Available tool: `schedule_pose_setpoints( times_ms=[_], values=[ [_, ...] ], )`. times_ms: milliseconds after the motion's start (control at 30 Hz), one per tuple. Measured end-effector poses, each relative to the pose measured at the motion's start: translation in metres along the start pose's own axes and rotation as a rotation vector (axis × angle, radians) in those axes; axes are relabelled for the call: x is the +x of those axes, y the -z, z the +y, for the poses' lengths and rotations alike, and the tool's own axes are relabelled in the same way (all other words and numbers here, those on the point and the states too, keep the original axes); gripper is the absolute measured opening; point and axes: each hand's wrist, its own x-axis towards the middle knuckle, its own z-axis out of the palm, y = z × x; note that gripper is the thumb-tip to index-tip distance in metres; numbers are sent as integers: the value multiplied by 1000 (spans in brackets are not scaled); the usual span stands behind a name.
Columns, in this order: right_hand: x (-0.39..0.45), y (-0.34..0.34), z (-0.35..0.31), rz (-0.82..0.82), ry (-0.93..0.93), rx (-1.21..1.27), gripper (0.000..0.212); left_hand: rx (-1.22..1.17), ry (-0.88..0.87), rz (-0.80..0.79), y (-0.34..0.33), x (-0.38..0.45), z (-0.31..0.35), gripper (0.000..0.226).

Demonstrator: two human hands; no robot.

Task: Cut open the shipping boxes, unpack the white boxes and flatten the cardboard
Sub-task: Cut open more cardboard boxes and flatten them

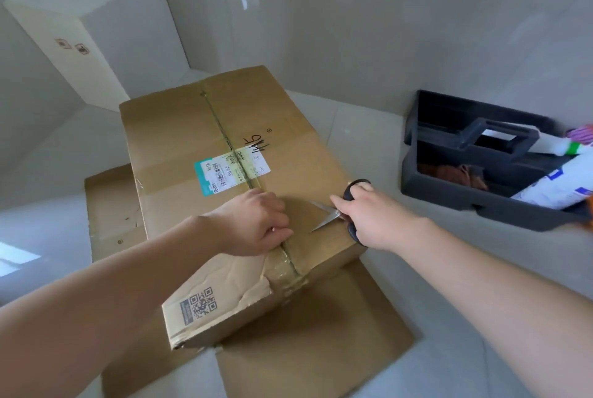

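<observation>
Shipping box (224, 192) sits mid-frame in the head view, brown cardboard, lying on flattened cardboard (314, 343) spread over the pale floor (449, 317); the flat sheet pokes out to the left of the box and in front of it. Top flaps are closed w/ a taped seam (224, 134) running from the far edge to the near edge, and the tape wraps down over the near face. A shipping label (232, 171) w/ teal border straddles that seam around the box's middle, handwritten black marks just beyond it. QR print shows on the near face, which is creased and torn at its edge. Left hand (256, 224) rests on the box top at the near end of the seam, fingers curled down w/ tips at the seam line; can't tell if they pinch tape or just press. Right hand (369, 214) is over the box's near right corner, fingers curled through the black handles of the scissors (337, 213); blades are spread apart, tips pointing toward the left hand, just above or on the box top. White box (96, 35) stands well behind the shipping box, to its left, in the wall corner. Dark grey tool caddy (481, 166) w/ a centre handle sits right of the box, holding white bottles and a brown item.
</observation>
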Motion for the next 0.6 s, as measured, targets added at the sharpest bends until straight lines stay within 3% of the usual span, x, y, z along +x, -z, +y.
schedule_pose_setpoints(
  times_ms=[233,400,600],
  values=[
    [-33,11,-6,194,151,-135,36,84,142,-93,-4,4,22,42],
    [-66,13,-31,69,323,-92,13,92,194,-129,-4,3,26,46],
    [-67,8,-33,43,301,-98,13,50,260,-147,-7,3,24,45]
  ],
)
